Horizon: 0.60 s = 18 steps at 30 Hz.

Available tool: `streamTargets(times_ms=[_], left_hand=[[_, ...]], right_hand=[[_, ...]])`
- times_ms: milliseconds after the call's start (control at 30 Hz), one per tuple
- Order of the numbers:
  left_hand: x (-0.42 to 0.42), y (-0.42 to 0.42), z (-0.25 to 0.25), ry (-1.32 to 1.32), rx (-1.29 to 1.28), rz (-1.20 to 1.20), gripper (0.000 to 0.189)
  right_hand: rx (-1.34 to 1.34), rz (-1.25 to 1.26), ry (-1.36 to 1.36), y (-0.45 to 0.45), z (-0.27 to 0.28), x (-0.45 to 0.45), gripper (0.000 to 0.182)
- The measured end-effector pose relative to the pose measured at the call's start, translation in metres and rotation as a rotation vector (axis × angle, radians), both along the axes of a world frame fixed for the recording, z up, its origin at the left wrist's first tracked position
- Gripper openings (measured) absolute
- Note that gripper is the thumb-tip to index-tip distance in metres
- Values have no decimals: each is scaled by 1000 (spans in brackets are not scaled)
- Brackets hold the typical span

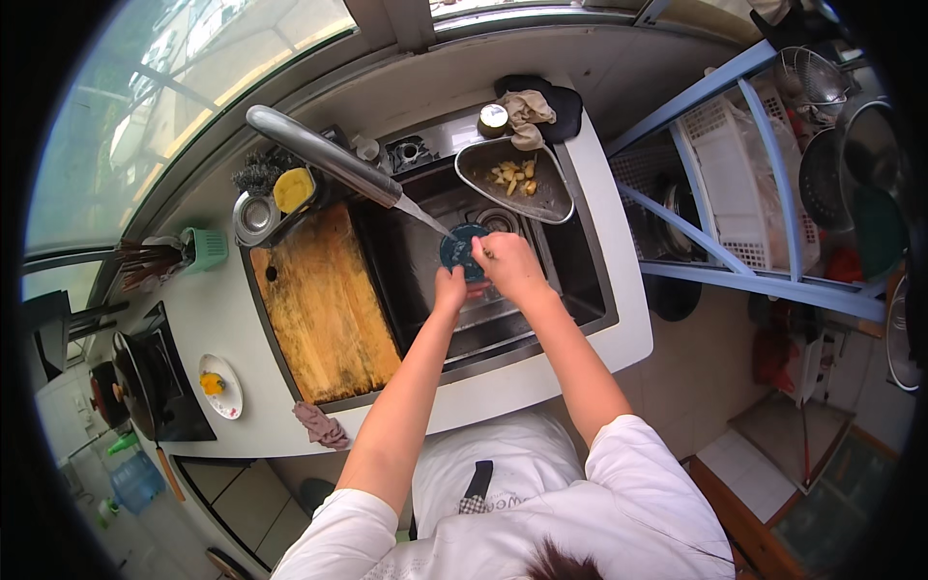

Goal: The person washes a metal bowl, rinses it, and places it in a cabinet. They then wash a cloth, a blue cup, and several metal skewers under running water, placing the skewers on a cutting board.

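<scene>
Water runs from the metal faucet [326, 156] into a dark teal bowl [454, 254] over the sink [417, 290]. My left hand [453, 288] holds the bowl from its near left side. My right hand [510, 267] is closed at the bowl's right side, with a small dark tip of something showing between thumb and fingers; what it is cannot be told. Behind my hands, a triangular strainer basket [475, 185] with yellowish food scraps sits in the sink's back right corner. A worn wooden cutting board [326, 312] covers the sink's left part.
On the left stand a plate [230, 388] with a yellow food piece, a black pan [134, 384] on the stove and a green chopstick holder [205, 250]. A crumpled cloth [319, 425] lies at the counter's front edge. A blue-framed rack [768, 290] with pans stands right of the counter.
</scene>
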<state>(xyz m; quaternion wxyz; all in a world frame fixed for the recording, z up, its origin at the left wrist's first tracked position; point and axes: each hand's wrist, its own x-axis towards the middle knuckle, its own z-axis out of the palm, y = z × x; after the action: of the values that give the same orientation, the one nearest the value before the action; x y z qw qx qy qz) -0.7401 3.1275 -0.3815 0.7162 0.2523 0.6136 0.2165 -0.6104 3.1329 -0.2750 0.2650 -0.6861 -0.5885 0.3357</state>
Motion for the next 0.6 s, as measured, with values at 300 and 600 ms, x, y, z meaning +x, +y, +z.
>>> streamTargets(times_ms=[300,600], left_hand=[[1,2,13,26,-22,-11,29],[-2,-1,4,-30,-11,-17,30]], right_hand=[[-25,-2,112,-3,3,1,28],[-19,-169,190,-3,0,1,32]])
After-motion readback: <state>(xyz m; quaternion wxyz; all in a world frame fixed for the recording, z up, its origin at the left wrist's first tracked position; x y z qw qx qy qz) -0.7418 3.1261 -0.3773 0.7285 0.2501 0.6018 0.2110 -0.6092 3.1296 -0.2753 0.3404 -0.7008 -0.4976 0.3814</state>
